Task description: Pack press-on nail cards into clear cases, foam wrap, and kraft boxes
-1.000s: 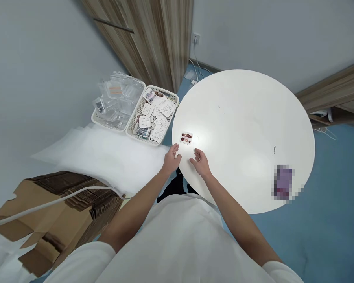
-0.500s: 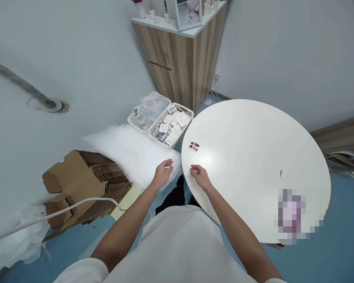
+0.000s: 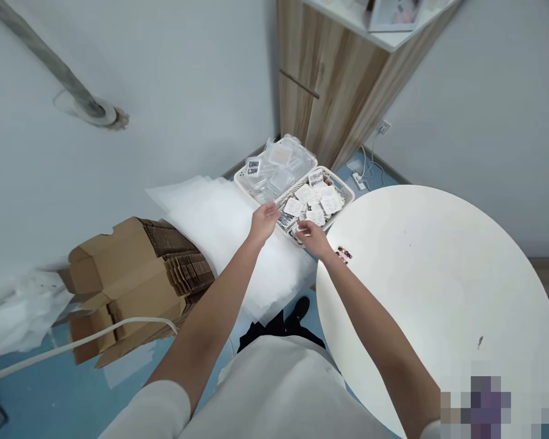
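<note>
Card basket: the white lattice card basket point(image 3: 344, 192) stands on the floor against the wooden cabinet, just past the far-left edge of the round table. It is heaped with small printed cards point(image 3: 315, 199).
Left hand: the left hand point(image 3: 264, 221) is at the basket's near-left rim with its fingers loosely bent over the cards. I cannot tell whether it grips one.
Right hand: the right hand point(image 3: 313, 236) is at the basket's near corner, thumb and forefinger drawn close together. Whether they pinch a card cannot be made out.
Nail-tip set: a small nail-tip set point(image 3: 344, 252) in dark reds lies on the table edge, just beside the right wrist.
Round table: the white round table point(image 3: 439, 286) is on the person's right.
Second basket: a second basket point(image 3: 274, 167), touching the first on its left, holds clear plastic cases.
Foam sheets: white foam sheets point(image 3: 219, 228) are spread under the left forearm.
Cardboard boxes: flattened cardboard boxes point(image 3: 137, 268) are stacked farther left.
Wooden cabinet: the wooden cabinet point(image 3: 320, 97) rises behind the baskets.
</note>
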A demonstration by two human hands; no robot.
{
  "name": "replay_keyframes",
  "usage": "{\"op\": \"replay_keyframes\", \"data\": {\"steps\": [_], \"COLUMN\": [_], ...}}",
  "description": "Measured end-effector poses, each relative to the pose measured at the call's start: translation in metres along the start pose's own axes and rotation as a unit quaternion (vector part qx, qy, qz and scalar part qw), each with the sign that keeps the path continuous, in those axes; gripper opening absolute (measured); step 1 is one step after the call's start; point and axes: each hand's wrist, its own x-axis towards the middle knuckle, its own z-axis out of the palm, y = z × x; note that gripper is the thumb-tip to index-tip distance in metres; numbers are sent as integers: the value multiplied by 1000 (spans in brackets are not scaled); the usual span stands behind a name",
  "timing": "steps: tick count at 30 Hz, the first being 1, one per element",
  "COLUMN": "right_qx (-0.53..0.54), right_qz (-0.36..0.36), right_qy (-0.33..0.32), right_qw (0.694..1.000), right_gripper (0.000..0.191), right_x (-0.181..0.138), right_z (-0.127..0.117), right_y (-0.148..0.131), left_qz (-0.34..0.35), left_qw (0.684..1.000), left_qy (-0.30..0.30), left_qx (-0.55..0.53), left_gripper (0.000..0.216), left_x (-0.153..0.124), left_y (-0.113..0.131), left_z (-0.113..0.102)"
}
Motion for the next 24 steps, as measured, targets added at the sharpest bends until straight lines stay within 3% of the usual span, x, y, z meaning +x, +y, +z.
{"op": "replay_keyframes", "data": {"steps": [6, 10, 16, 24], "right_qx": [-93, -115, -139, -134], "right_qz": [-33, -73, -72, -89], "right_qy": [51, 81, 59, 85], "right_qw": [994, 987, 986, 983], "right_gripper": [47, 60, 72, 74], "right_x": [85, 123, 148, 146], "right_z": [12, 21, 37, 49], "right_y": [-20, -19, -9, -9], "left_qz": [79, 106, 110, 99], "left_qw": [994, 987, 984, 990], "left_qy": [9, -33, -44, -33], "left_qx": [75, 118, 130, 99], "left_gripper": [36, 41, 51, 47], "left_x": [94, 131, 146, 153], "left_y": [-11, -21, -35, -53], "left_z": [-3, 5, 18, 17]}}
